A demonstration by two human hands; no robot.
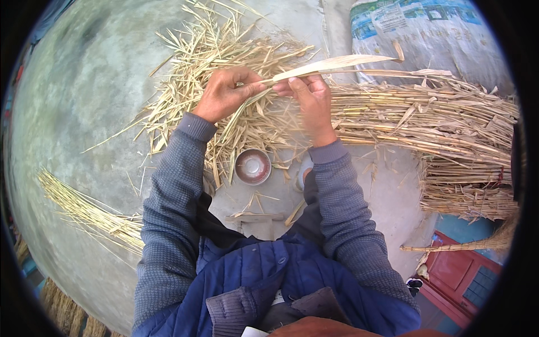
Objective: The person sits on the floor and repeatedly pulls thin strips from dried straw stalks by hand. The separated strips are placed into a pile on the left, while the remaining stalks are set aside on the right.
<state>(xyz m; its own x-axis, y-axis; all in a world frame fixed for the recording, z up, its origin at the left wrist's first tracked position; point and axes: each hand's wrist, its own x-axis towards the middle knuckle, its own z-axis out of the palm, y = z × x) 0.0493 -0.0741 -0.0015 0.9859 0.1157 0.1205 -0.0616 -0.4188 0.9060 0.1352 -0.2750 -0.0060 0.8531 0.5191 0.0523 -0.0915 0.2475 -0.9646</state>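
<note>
Above the loose pile, my left hand (227, 92) pinches a dry reed stalk between thumb and fingers. Close beside it on the right, my right hand (311, 101) also has its thumb and fingers closed on the stalk. A long, pale dry leaf (337, 63) stretches from the grip toward the upper right and ends in a bent brown tip. Beneath my hands spreads a heap of dry, straw-coloured leaves and strips (196, 62). A thick stack of dry reed stalks (387, 112) lies to the right of my right hand.
A small metal bowl (252, 167) sits on the concrete floor between my forearms. Thin peeled stalks (92, 210) form a bundle at left. A large white and blue sack (438, 50) lies at upper right. A red door (457, 264) and a broom-like brush (494, 241) show at lower right.
</note>
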